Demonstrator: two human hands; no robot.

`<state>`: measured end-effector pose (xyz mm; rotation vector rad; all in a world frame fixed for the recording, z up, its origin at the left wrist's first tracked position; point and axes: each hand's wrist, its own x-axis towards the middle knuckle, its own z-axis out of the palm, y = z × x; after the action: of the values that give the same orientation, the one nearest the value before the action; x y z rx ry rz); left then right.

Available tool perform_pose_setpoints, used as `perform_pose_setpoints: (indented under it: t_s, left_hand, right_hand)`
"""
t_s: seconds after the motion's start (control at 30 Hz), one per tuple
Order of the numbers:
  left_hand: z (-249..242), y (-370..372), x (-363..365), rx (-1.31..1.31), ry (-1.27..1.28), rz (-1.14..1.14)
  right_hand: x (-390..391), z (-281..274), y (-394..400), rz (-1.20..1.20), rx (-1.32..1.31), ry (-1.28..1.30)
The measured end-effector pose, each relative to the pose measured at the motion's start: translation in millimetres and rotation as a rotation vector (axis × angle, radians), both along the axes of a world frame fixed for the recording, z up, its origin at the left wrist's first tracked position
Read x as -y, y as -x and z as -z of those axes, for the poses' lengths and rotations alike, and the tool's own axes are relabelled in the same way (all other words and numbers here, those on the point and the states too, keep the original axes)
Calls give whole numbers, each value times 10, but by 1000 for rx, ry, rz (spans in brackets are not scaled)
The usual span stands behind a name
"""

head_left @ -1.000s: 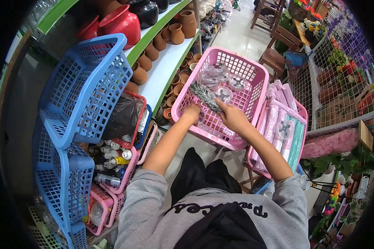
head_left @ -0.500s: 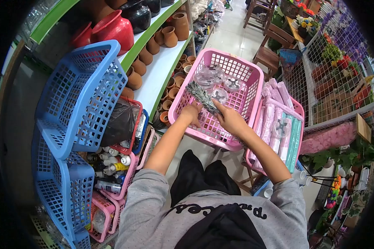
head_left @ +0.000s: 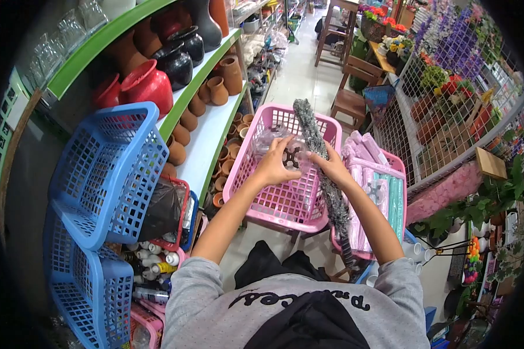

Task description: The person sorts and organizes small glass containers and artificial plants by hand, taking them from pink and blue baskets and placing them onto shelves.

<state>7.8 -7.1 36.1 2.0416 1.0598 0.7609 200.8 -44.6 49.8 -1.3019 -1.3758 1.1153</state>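
My left hand point(head_left: 272, 165) grips a clear round spool-like piece with a dark cross-shaped centre point(head_left: 291, 156), held above the pink basket point(head_left: 243, 150). My right hand point(head_left: 332, 166) is closed round a long grey shaggy duster point(head_left: 312, 131), and its fingertips reach the spool's right side. The duster slants over the basket's right side, its dark ridged lower end point(head_left: 347, 251) pointing towards me. More clear round pieces point(head_left: 266, 141) lie at the far left of the basket, partly behind my left hand.
A second pink basket point(head_left: 371, 255) at the right holds pink and teal wrapped rolls point(head_left: 396, 200). Stacked blue baskets point(head_left: 102, 232) stand at left. Behind them, a green-edged shelf point(head_left: 212, 58) carries clay pots point(head_left: 218, 90). A wooden chair point(head_left: 350, 102) and a wire-mesh rack point(head_left: 466, 134) stand ahead.
The duster has swung from over the basket's middle to its right side, now seen lengthwise. My left hand has risen and taken hold of a clear spool. The view has tilted up.
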Motion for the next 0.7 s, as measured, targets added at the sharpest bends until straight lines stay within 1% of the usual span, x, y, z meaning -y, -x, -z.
perform_pose_setpoints:
  t_s: [0.07,0.1,0.13,0.2,0.23,0.27,0.33,0.37,0.4,0.47,0.5,0.53,0.6,0.63,0.67,0.7]
  left_hand:
    - [-87,-102,7,-63,-132,-45]
    - [-201,-149,54,-101,-171,-66]
    - [-239,-175,58,-102,-182,-59]
    - [-309,-244,46,-27,-195,-105]
    - [-371,-230,42,-62,-237,-94]
    - [-299,-224,-10,-57,-246,-85]
    - [-2,-205,-223,626,331,45]
    - [62,-143,-323,691,589,152]
    - [55,-141,-321,690,584,163]
    - [55,-138,-285,931,873,397]
    - [48,-157,-283,953,846,372]
    - [39,-186,-289,950,840,380]
    - [33,-227,-300,984,784,268]
    - [38,-230,-319,1007,760,218]
    - [38,-232,-346,1004,753,226]
    - [77,-232,-366,976,705,102]
  right_hand:
    - [-50,14,-70,37,-5,30]
    - [-35,-56,-48,61,-37,-44]
    - [-52,-96,-81,68,-39,-55]
    - [-78,-201,-179,2,-115,38]
    - [-65,-270,-225,14,-148,49]
    - [-45,-336,-276,22,-145,39]
    - [-29,-437,-378,11,-202,173]
    - [-25,-449,-365,34,-236,93]
    - [-13,-461,-392,42,-233,84]
    - [-28,-495,-442,-22,-277,162]
    - [-64,-484,-483,-28,-216,226]
    - [-92,-458,-490,-24,-215,218]
    - [-138,-376,-477,112,-148,31]
    - [-219,-286,-519,219,50,-58]
    - [-270,-189,-552,223,49,-68]
    - [-240,-124,-535,232,242,-265]
